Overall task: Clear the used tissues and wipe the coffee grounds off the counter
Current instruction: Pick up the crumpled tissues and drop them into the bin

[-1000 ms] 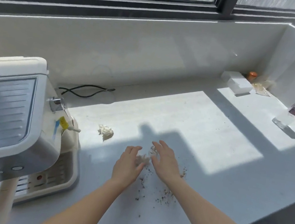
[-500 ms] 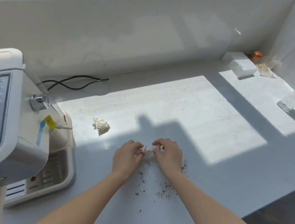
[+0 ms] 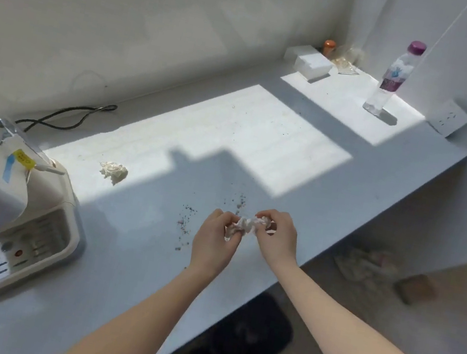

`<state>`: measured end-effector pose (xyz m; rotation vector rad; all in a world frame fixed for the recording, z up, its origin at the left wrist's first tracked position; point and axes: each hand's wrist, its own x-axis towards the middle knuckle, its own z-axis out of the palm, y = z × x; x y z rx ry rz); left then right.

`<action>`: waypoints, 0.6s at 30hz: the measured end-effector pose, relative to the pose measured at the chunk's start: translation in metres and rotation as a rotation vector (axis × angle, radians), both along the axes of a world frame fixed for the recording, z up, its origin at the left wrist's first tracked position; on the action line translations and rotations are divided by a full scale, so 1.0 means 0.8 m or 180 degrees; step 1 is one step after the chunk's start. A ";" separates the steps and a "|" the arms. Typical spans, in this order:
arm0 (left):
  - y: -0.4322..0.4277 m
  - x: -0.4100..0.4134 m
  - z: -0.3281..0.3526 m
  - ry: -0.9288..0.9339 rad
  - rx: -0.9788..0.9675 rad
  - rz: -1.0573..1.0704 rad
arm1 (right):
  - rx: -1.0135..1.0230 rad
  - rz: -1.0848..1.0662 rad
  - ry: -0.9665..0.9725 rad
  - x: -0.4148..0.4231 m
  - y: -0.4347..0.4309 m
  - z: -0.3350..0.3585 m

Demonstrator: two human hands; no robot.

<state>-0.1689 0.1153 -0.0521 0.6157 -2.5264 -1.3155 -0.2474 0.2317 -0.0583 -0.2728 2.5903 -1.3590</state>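
Tissues: two. One crumpled white tissue (image 3: 249, 226) is held between both hands; a second crumpled tissue (image 3: 114, 172) lies alone on the desk (image 3: 305, 170) in the sunlit patch, well to the left and nearer the coffee machine.
Coffee grounds: dark specks (image 3: 186, 224) scattered on the desk just left of the left hand, with another small cluster (image 3: 239, 202) just beyond the hands.
Hands: two, bare. The left hand (image 3: 214, 240) and right hand (image 3: 276, 237) are both curled, fingertips pinching opposite ends of the held tissue, above the front edge of the desk.
Arms: both forearms reach forward from the bottom of the view, converging at the tissue.
Coffee machine: one (image 3: 3, 198), at the desk's left end, drip tray facing the front.
Cable: one black cord (image 3: 68, 115) on the desk against the back wall.
Far right corner: one water bottle (image 3: 394, 79) with a purple cap, upright; one white box (image 3: 311, 62); one small orange-capped item (image 3: 329, 46) behind the box.
Obstructions: nothing lies between the hands and the loose tissue.
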 end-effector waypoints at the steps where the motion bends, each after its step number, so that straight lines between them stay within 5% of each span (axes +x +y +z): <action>1: 0.018 0.007 -0.003 -0.0006 0.0060 -0.0091 | -0.0040 -0.0176 0.0003 0.011 0.018 -0.003; 8: 0.149 0.061 -0.051 -0.0331 0.0711 -0.0707 | -0.0442 -0.1399 -0.0112 0.091 0.134 -0.041; 18: 0.188 0.123 -0.212 -0.2369 0.0871 -0.0875 | 0.0221 -0.1499 -0.1552 0.185 0.224 -0.209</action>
